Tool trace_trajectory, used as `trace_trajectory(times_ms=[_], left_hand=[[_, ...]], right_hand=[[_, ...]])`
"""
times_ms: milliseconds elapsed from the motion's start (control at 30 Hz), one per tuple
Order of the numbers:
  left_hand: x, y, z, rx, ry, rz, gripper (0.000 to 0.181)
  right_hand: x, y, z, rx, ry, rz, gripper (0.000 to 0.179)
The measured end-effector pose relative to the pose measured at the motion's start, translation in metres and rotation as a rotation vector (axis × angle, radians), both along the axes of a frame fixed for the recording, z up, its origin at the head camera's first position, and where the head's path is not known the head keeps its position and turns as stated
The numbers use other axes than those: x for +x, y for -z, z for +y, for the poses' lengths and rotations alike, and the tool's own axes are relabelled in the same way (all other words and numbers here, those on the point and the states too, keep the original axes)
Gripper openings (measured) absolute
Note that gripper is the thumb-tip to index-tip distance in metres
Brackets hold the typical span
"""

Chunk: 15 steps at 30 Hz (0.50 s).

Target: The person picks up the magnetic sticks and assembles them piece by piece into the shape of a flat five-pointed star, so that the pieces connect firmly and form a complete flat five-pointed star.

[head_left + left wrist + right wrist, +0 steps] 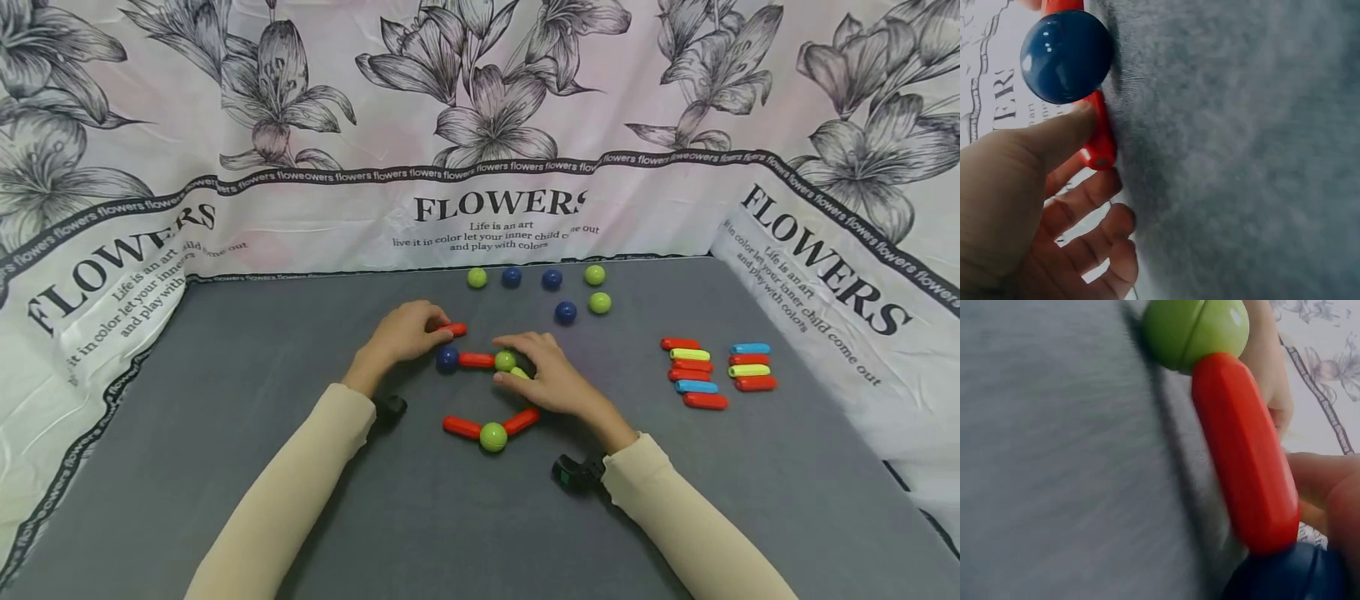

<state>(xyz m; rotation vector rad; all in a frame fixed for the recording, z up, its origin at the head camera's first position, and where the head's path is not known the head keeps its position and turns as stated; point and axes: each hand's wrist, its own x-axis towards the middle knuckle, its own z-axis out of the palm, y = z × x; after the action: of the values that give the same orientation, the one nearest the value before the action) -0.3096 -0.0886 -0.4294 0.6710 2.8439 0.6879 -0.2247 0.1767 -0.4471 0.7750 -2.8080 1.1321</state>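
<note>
the left hand (pixel 408 333), left of centre over the dark grey matte surface (pixel 360 525), pinches a short glossy red stick (pixel 457 329) between thumb and forefinger, its other fingers bent and apart. that stick lies just to the far side of a glossy dark blue ball (pixel 447 359); whether the two touch, i cannot tell. from this ball a horizontal red stick (pixel 477 360) runs right to a glossy lime-green ball (pixel 505 361).

the right hand (pixel 551 375) reaches in from the right, forefinger and thumb apart on either side of the lime-green ball, above a mostly hidden yellow stick (pixel 518 373); whether the fingers grip anything, i cannot tell.

nearer, a second lime-green ball (pixel 492 437) joins two slanting red sticks (pixel 461 427) in a v. in the right wrist view, the right one of these ends at another dark blue ball (pixel 1285 575).

at the far side sit three loose lime-green balls (pixel 477 277) and three loose dark blue balls (pixel 512 277). to the right, red, yellow and blue sticks (pixel 706 401) lie in two columns. a white flower-printed fabric (pixel 337 221) stands behind.
</note>
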Motion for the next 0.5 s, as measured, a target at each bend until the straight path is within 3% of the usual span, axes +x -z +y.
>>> trace_trajectory(times_ms=[133,300,400,500], left_hand=[[0.008,-0.002,-0.006,-0.047,-0.016,-0.014,0.023],[0.030,-0.010,-0.026,-0.117,-0.016,-0.045,0.028],[0.044,-0.012,-0.036,-0.107,0.028,-0.069,0.031],[0.053,-0.012,-0.043,-0.036,0.098,-0.116,0.031]], right_hand=[[-0.009,-0.006,-0.010,0.072,-0.031,-0.025,0.044],[-0.012,-0.009,-0.014,0.130,-0.048,-0.035,0.032],[-0.010,-0.006,-0.014,0.126,-0.053,-0.030,0.028],[-0.008,-0.003,-0.014,0.087,-0.039,-0.024,0.025]])
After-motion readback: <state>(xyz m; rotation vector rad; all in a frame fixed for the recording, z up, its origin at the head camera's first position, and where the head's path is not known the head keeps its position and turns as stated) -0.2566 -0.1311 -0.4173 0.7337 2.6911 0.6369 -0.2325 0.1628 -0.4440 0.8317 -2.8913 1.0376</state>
